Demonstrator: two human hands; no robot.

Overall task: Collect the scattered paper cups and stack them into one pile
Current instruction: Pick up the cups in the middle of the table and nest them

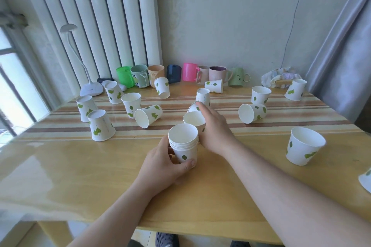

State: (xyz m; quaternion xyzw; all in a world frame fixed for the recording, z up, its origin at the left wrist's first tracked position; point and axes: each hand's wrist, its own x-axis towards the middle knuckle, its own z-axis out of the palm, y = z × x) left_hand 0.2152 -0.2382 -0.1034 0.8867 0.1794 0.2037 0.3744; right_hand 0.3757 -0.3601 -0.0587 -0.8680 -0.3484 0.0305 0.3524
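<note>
Matt white paper cups [183,142] sit on a glossy, smooth wooden table [80,166], with shiny plastic mugs [190,72] behind.

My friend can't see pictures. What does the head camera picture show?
A person's left hand holds a stack of paper cups on a wooden table, while the right hand reaches to a single cup just behind it. More leaf-printed cups lie scattered around, with colourful mugs lined against the wall.

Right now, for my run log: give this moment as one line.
left hand: grips stack of leaf-print white paper cups | right hand: around upright loose paper cup | striped wooden table: cups scattered
</note>
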